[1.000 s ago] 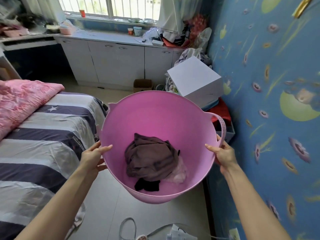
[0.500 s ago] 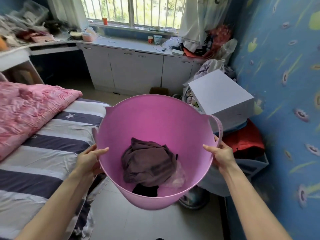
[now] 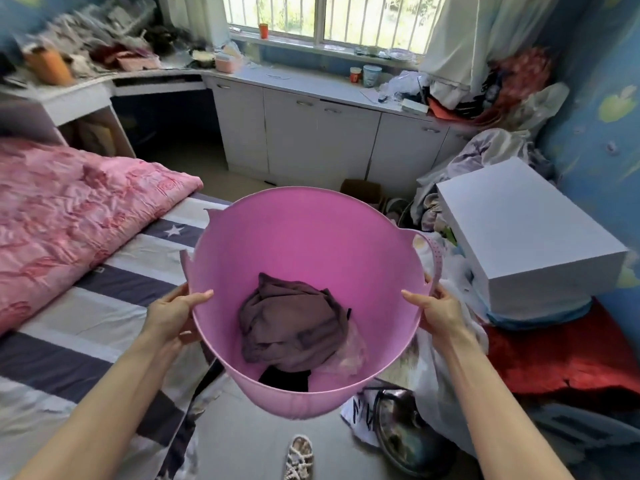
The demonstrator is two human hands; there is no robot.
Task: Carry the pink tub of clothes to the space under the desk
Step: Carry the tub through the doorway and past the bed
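Observation:
I hold the pink tub [image 3: 304, 237] in the air in front of me, above the floor between the bed and a pile of things. My left hand [image 3: 173, 315] grips its left rim and my right hand [image 3: 438, 311] grips its right rim below the handle. Inside lie a crumpled brown garment [image 3: 291, 323], something black [image 3: 284, 377] beneath it and a thin pale piece. The desk [image 3: 104, 86] stands at the far left, cluttered on top, with a dark open space under it [image 3: 166, 123].
A bed with a striped sheet [image 3: 86, 323] and a pink quilt [image 3: 69, 209] fills the left. White cabinets [image 3: 311, 140] run under the window. A white box [image 3: 526, 237], clothes, bags and a red cloth [image 3: 561, 355] crowd the right. A sandal [image 3: 299, 457] lies on the floor.
I have walked forward with the tub toward the cabinets and turned left. The desk and the space under it have come into view. Both hands keep their grip.

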